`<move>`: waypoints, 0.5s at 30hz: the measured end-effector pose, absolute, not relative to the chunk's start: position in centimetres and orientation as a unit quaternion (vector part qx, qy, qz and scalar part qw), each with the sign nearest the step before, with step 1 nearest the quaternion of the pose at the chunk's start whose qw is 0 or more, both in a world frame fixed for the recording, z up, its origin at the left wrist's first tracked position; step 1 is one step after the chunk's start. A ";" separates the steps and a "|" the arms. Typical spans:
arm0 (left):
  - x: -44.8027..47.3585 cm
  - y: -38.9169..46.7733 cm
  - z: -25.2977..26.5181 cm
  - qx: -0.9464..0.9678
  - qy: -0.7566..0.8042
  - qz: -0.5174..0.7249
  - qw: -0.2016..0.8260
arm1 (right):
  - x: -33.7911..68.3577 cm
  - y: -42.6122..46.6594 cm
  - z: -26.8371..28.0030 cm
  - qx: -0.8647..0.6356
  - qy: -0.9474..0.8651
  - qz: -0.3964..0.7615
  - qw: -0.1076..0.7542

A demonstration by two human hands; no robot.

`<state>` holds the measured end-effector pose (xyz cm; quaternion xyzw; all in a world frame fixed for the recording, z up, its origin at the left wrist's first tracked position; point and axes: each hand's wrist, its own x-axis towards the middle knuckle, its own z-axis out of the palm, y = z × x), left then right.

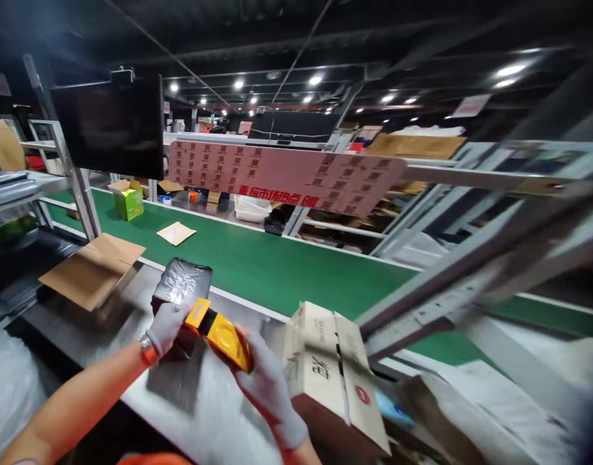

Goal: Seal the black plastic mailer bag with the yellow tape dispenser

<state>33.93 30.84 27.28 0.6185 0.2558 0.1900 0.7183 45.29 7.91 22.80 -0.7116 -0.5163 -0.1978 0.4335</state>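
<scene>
A yellow box with a black band [226, 336] is held above the metal worktop [132, 320], tilted down to the right. My left hand [169, 328], in a grey glove, closes at the box's left end. My right hand [266, 371], gloved as well, grips its right end. Just beyond my left hand is a parcel in shiny black plastic [184, 280]; whether the hand touches it I cannot tell. Blur smears the area beneath the box.
An opened cardboard box [93, 271] sits at the left. To the right stands a closed carton [320, 368]. Behind runs a green conveyor belt [258, 261] bearing a flat envelope [176, 233] and a green box [128, 201]. A monitor [110, 129] and a pink sign [281, 174] hang above.
</scene>
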 end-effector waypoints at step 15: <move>32.7 53.6 28.6 0.757 0.445 0.287 0.383 | 61.1 9.6 18.9 -0.820 -0.400 -0.114 0.392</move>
